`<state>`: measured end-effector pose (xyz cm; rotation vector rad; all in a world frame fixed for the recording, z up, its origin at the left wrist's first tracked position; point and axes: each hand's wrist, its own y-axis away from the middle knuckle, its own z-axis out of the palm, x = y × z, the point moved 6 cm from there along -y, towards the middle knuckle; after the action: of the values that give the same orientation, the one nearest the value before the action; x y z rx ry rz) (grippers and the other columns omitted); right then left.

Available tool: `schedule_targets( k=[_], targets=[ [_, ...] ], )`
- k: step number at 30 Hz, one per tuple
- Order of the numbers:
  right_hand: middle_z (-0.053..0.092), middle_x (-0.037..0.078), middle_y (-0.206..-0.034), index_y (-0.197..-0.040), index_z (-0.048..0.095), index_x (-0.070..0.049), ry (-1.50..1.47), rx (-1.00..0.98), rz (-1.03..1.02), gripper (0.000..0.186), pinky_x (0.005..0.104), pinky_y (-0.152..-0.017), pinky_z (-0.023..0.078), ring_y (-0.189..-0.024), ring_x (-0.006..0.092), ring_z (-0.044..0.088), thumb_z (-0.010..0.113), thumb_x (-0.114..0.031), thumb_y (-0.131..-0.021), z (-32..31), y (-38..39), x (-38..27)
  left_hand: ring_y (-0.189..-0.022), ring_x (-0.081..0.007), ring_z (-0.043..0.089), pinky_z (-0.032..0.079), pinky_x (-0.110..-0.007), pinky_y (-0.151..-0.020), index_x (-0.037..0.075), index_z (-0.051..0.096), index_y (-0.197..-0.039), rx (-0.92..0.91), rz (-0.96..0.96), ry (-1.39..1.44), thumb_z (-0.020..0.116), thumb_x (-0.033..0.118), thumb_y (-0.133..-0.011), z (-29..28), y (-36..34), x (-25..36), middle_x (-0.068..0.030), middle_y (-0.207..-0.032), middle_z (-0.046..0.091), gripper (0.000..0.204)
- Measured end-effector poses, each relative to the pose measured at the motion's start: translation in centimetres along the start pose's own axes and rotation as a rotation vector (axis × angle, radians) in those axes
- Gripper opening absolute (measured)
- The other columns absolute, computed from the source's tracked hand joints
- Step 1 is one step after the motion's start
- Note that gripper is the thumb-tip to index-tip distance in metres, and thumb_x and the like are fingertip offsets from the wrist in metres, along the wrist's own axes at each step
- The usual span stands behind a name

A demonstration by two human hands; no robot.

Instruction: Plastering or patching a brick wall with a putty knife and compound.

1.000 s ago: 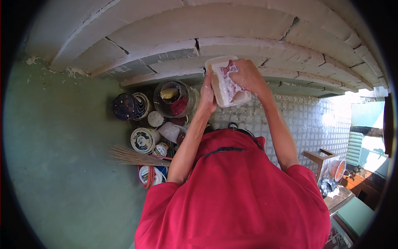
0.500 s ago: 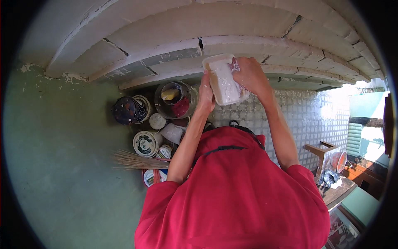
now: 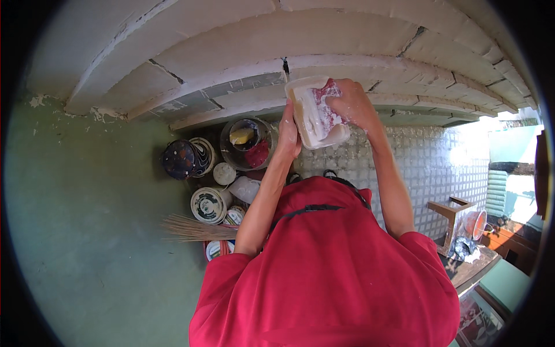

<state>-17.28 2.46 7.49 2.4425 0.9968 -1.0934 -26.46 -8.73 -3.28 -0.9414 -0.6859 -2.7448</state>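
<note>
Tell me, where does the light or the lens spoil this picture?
Head view: glare whites out part of the tiled floor at right; head view: the pale ledges bow into arcs and the picture's corners go black; head view: the rectangular white tub shows no such glare.

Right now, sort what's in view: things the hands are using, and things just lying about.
In use:
white tub, held by the left hand
white paste inside it
red paste-smeared piece, held by the right hand

Apparently just lying about:
bundle of thin twigs
white bucket
orange bucket
</note>
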Motion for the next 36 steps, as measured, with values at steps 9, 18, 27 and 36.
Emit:
schedule_targets(
  k=[9,18,27,36],
  targets=[
    [0.061,0.025,-0.088,-0.091,0.062,0.004,-0.1,-0.028,0.015,0.034,0.041,-0.077,0.046,-0.084,0.0372,0.059,0.06,-0.02,-0.068,1.6,0.3,1.0,-0.112,-0.0234,0.056,0.047,-0.037,-0.095,0.0,0.039,-0.133,0.015,-0.019,-0.027,0.035,0.049,-0.097,0.3,-0.5,0.3,-0.014,-0.126,0.053,0.061],
    [0.058,0.027,-0.104,-0.095,0.063,0.005,-0.31,-0.034,0.203,0.039,0.0398,-0.083,0.045,-0.096,0.0375,0.058,0.061,-0.024,-0.069,2.4,0.1,4.9,-0.113,-0.0221,0.055,0.045,-0.036,-0.096,0.001,0.04,-0.133,0.006,-0.024,-0.056,0.034,0.048,-0.098,1.0,-0.7,0.2,-0.0132,-0.125,0.053,0.059],
    [0.065,0.01,-0.089,-0.098,0.063,0.004,-0.562,0.026,0.143,0.027,0.0297,-0.073,0.047,-0.078,0.0163,0.06,0.059,-0.009,-0.075,-1.8,1.9,4.3,-0.114,-0.0242,0.054,0.045,-0.038,-0.097,0.002,0.037,-0.136,-0.027,-0.023,-0.037,0.035,0.049,-0.097,2.2,-1.9,0.3,-0.014,-0.13,0.05,0.062],
    [0.064,0.009,-0.094,-0.111,0.056,0.005,-0.947,0.091,0.35,0.033,0.0309,-0.065,0.054,-0.078,0.015,0.063,0.061,-0.005,-0.079,-4.1,3.5,5.4,-0.114,-0.0233,0.053,0.045,-0.038,-0.095,0.005,0.036,-0.137,0.009,0.043,-0.034,0.037,0.05,-0.096,4.6,-3.2,1.0,-0.0113,-0.129,0.05,0.061]
  ],
)
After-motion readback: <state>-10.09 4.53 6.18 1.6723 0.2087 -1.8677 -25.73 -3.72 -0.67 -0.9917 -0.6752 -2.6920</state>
